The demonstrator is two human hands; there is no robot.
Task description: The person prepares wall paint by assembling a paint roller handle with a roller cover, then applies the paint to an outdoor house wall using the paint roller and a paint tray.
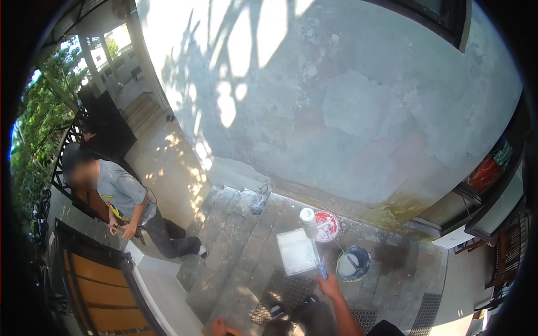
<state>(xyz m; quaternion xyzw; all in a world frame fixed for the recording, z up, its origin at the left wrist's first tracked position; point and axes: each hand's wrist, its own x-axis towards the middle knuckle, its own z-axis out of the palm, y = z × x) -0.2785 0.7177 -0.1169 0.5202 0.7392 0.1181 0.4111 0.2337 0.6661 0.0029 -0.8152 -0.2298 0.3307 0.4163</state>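
My right hand (329,285) is closed around the blue handle of a paint roller (308,218). The white roller head points up and away from me, toward the wall. Below and left of it lies a white paint tray (297,253) on the paving. Just behind the roller stands a red bucket (330,225) smeared with white. To the right is a dark bucket (367,262) with whitish liquid and a tool inside. Only part of my left hand (219,326) shows at the bottom edge, low beside my leg; its fingers are too unclear to read.
A patchy pale wall (364,106) rises ahead, dappled with sunlight on its left. Steps (218,224) run down at left, with a crumpled clear bag (256,201) by the wall. Another person (126,190) stands left near a railing. Patterned mats (291,288) lie by my feet.
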